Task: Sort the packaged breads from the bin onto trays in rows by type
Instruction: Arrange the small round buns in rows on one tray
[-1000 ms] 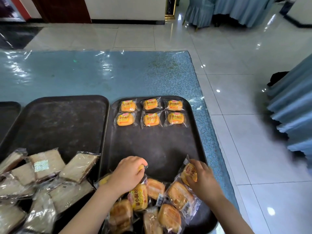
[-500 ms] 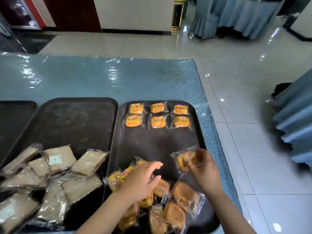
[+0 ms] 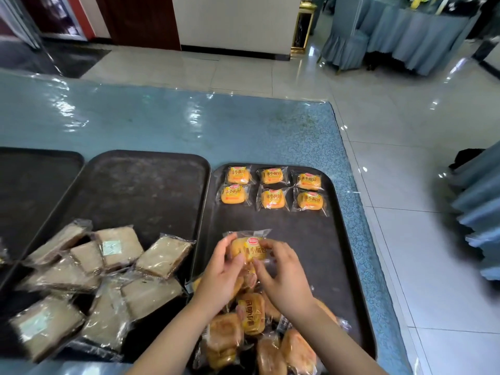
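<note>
Banquet hall/restaurant: draped tables point(image 3: 422, 36) w/ covered chairs point(image 3: 343, 47), glossy tile floor point(image 3: 392, 147), plastic-covered tablecloth point(image 3: 162, 123).

Both hands on one yellow bun packet point(image 3: 250, 249) over mid right tray point(image 3: 341, 239): left hand point(image 3: 220, 277) grips its left side, right hand point(image 3: 284, 274) pinches the right. Six matching packets point(image 3: 273, 189) in two rows of three at tray's far edge. Loose bun pile point(image 3: 251, 336) at near edge. Sliced-bread packets point(image 3: 89, 280) heaped on middle tray point(image 3: 140, 190), near-left.
</note>
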Available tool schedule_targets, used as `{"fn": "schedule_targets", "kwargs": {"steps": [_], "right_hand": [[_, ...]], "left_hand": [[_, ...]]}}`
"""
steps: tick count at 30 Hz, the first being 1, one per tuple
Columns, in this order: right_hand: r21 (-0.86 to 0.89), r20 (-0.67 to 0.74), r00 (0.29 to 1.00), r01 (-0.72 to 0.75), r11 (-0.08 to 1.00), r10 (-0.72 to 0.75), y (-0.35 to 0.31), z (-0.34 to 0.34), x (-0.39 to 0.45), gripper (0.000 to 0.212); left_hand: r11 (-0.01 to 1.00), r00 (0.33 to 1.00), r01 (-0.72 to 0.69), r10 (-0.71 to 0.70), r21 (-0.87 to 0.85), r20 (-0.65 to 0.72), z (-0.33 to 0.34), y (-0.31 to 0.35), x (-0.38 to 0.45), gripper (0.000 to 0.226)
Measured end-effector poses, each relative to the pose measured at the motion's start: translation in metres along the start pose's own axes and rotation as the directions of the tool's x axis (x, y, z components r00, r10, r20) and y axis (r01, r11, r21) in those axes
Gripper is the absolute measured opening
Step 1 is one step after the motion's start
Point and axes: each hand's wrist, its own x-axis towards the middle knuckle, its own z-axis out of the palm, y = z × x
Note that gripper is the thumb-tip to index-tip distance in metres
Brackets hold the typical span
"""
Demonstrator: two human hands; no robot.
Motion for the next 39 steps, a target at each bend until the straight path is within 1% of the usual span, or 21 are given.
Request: {"fn": "schedule_targets", "kwargs": {"steps": [2, 3, 4, 6, 9, 11, 13, 15, 17, 19, 21, 23, 25, 27, 29, 31, 34, 37, 39], "right_hand": [[0.003, 0.053, 0.997, 0.059, 0.998, -0.059, -0.004, 0.009, 0.006, 0.043], [0.027, 0.074, 0.996, 0.056, 0.998, -0.058, -0.004, 0.013, 0.011, 0.044], [0.055, 0.085, 0.996, 0.037, 0.998, -0.041, -0.004, 0.018, 0.017, 0.045], [0.077, 0.097, 0.995, -0.02, 0.997, 0.013, -0.002, 0.029, 0.031, 0.045], [0.036, 0.13, 0.989, -0.07, 0.997, 0.065, 0.001, 0.045, 0.052, 0.043], [-0.009, 0.128, 0.988, -0.083, 0.997, 0.083, 0.001, 0.053, 0.067, 0.039], [-0.054, 0.13, 0.986, -0.096, 0.994, 0.102, 0.001, 0.058, 0.08, 0.037], [-0.08, 0.138, 0.981, -0.126, 0.989, 0.136, 0.004, 0.062, 0.091, 0.037], [-0.099, 0.157, 0.975, -0.145, 0.984, 0.16, 0.007, 0.065, 0.098, 0.04], [-0.12, 0.187, 0.972, -0.123, 0.985, 0.144, 0.008, 0.07, 0.101, 0.043], [-0.115, 0.198, 0.97, -0.121, 0.986, 0.142, 0.009, 0.074, 0.103, 0.046], [-0.114, 0.185, 0.967, -0.158, 0.981, 0.177, 0.011, 0.076, 0.103, 0.051], [-0.123, 0.186, 0.959, -0.194, 0.973, 0.214, 0.014, 0.078, 0.103, 0.057], [-0.166, 0.24, 0.945, -0.185, 0.969, 0.222, 0.016, 0.077, 0.104, 0.062], [-0.244, 0.333, 0.917, -0.14, 0.96, 0.218, 0.019, 0.073, 0.107, 0.069], [-0.289, 0.396, 0.894, -0.097, 0.952, 0.211, 0.021, 0.067, 0.111, 0.073], [-0.277, 0.41, 0.892, -0.078, 0.958, 0.191, 0.026, 0.055, 0.11, 0.073], [-0.242, 0.374, 0.904, -0.12, 0.963, 0.206, 0.028, 0.04, 0.097, 0.069], [-0.239, 0.35, 0.913, -0.13, 0.962, 0.211, 0.03, 0.03, 0.082, 0.064]], "left_hand": [[0.999, 0.998, 0.032, -0.034, -0.024, -0.057, -0.014, -0.004, 0.012, 0.044], [0.998, 0.995, 0.054, -0.058, -0.044, -0.086, -0.02, -0.006, 0.018, 0.045], [0.995, 0.99, 0.073, -0.081, -0.068, -0.116, -0.026, -0.007, 0.024, 0.045], [0.993, 0.975, 0.109, -0.117, -0.054, -0.187, -0.033, -0.009, 0.038, 0.037], [0.982, 0.956, 0.164, -0.134, 0.095, -0.262, -0.04, -0.016, 0.061, 0.029], [0.964, 0.949, 0.192, -0.134, 0.186, -0.285, -0.042, -0.021, 0.076, 0.025], [0.939, 0.951, 0.194, -0.109, 0.283, -0.29, -0.043, -0.023, 0.089, 0.026], [0.893, 0.963, 0.182, -0.078, 0.411, -0.257, -0.042, -0.023, 0.1, 0.033], [0.821, 0.975, 0.155, -0.036, 0.549, -0.221, -0.04, -0.023, 0.105, 0.038], [0.751, 0.985, 0.078, 0.043, 0.655, -0.166, -0.037, -0.024, 0.105, 0.041], [0.711, 0.993, -0.012, 0.088, 0.703, -0.073, -0.034, -0.025, 0.105, 0.047], [0.66, 0.997, -0.067, 0.081, 0.748, 0.018, -0.034, -0.03, 0.107, 0.056], [0.595, 0.994, -0.112, 0.08, 0.796, 0.079, -0.038, -0.036, 0.108, 0.062], [0.489, 0.985, -0.169, 0.102, 0.856, 0.136, -0.042, -0.041, 0.109, 0.067], [0.37, 0.978, -0.206, 0.11, 0.906, 0.177, -0.045, -0.044, 0.11, 0.072], [0.297, 0.978, -0.205, 0.096, 0.933, 0.184, -0.046, -0.043, 0.112, 0.076], [0.261, 0.982, -0.186, 0.083, 0.947, 0.17, -0.044, -0.038, 0.113, 0.077], [0.295, 0.982, -0.176, 0.115, 0.939, 0.148, -0.044, -0.032, 0.108, 0.074], [0.328, 0.978, -0.183, 0.159, 0.927, 0.137, -0.045, -0.028, 0.098, 0.065]]}}
